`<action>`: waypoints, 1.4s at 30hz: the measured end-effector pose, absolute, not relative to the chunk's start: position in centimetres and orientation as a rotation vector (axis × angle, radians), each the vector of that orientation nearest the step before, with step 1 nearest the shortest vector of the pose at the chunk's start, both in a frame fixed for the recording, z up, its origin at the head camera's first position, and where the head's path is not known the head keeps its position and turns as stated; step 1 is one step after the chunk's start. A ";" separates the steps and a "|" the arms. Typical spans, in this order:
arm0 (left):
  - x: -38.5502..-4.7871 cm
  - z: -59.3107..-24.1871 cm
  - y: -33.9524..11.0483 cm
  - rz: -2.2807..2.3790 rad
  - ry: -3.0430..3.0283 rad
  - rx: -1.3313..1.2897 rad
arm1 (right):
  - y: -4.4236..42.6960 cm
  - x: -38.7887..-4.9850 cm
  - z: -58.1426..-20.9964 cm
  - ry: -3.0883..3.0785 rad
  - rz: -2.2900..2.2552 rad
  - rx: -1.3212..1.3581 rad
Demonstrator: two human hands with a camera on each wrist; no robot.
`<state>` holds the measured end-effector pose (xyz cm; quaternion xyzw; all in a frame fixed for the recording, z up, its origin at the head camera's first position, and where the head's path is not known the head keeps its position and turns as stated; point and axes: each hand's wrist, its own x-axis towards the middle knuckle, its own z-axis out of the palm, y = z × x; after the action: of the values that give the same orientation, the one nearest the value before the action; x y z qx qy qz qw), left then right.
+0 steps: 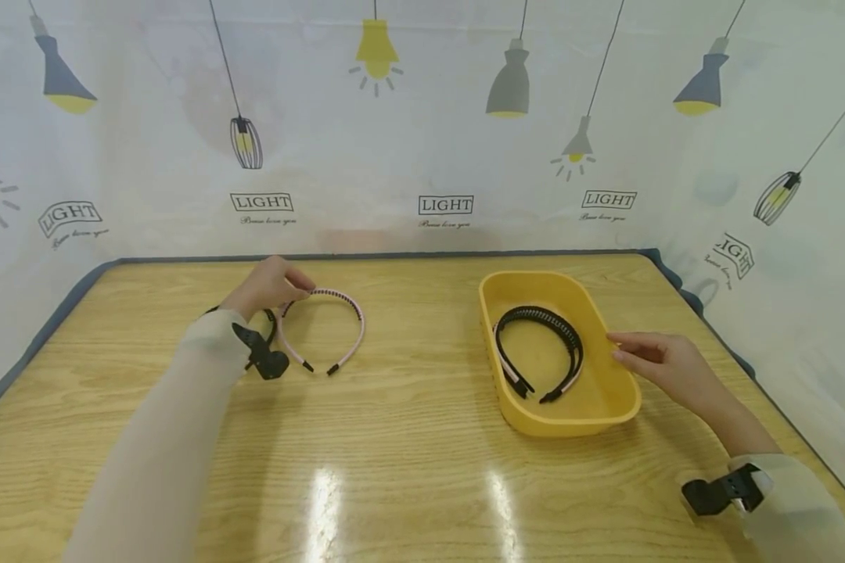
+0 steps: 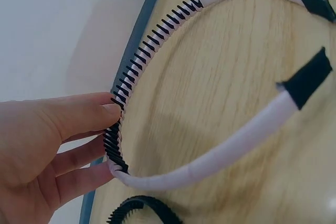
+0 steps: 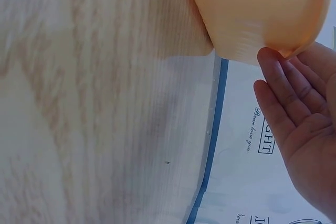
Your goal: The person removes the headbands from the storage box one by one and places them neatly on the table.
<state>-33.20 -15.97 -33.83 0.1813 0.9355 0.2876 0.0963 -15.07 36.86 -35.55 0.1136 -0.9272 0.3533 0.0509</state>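
My left hand point(image 1: 267, 285) pinches a pale pink headband point(image 2: 220, 162) between thumb and fingers at its toothed top; the band's black-tipped ends point toward the front of the table. A black headband point(image 2: 152, 205) lies beside it, partly hidden behind my left wrist in the head view. On the right, a yellow plastic basket point(image 1: 570, 427) contains black headbands point(image 1: 533, 314) with a pink band showing among them. My right hand point(image 1: 665, 367) grips the basket's right rim, thumb and fingers on either side of the wall; the right wrist view point(image 3: 310, 114) shows fingers against its outside.
The wooden table point(image 1: 394, 430) extends between the pink headband and the basket. Behind it and along the right side hangs a white curtain point(image 1: 338, 156) printed with lamps, meeting a blue-grey edge.
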 end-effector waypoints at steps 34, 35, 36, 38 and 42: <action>-33.7 -35.9 -16.2 0.862 2.797 0.486 | 36.9 -15.1 -35.4 -2.840 1.088 0.317; -33.8 -35.9 -16.3 0.864 2.794 0.485 | 36.9 -15.1 -35.4 -2.840 1.089 0.315; -33.8 -36.0 -16.3 0.869 2.789 0.481 | 36.9 -15.1 -35.4 -2.840 1.092 0.312; -33.8 -36.0 -16.3 0.879 2.780 0.475 | 36.9 -15.0 -35.4 -2.841 1.099 0.313; -33.7 -36.1 -16.4 0.898 2.765 0.461 | 36.9 -15.0 -35.4 -2.840 1.113 0.314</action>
<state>-33.75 -16.40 -36.14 0.1559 0.9348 0.3036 0.0987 -14.97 36.86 -35.44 0.1024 -0.9254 0.3628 0.0377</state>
